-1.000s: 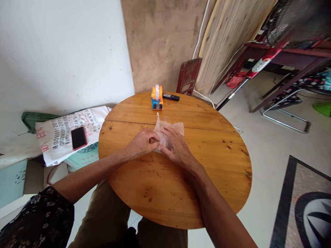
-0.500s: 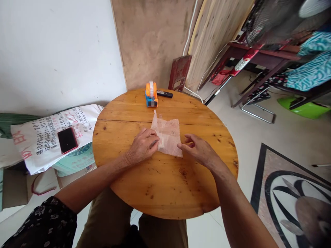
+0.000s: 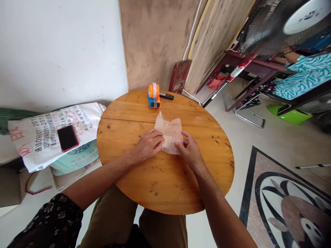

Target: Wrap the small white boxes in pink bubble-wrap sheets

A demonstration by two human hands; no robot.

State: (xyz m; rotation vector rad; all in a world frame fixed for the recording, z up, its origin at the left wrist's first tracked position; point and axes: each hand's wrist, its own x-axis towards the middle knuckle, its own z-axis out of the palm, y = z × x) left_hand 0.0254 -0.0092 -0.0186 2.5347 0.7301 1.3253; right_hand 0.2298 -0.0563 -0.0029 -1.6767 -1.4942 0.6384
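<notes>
A crinkled clear plastic bag lies on the round wooden table. My left hand rests on the bag's left edge with fingers curled down, pressing it to the table. My right hand pinches the bag's lower right corner between thumb and fingers. Both forearms reach in from the near edge of the table.
An orange and blue tape dispenser and a black remote sit at the table's far edge. A phone lies on a printed white sack to the left. A red chair and a standing fan are behind.
My right hand left the bag, moved out to the right, then came back and took the bag's lower right corner. The left hand stayed on the bag's left edge.
</notes>
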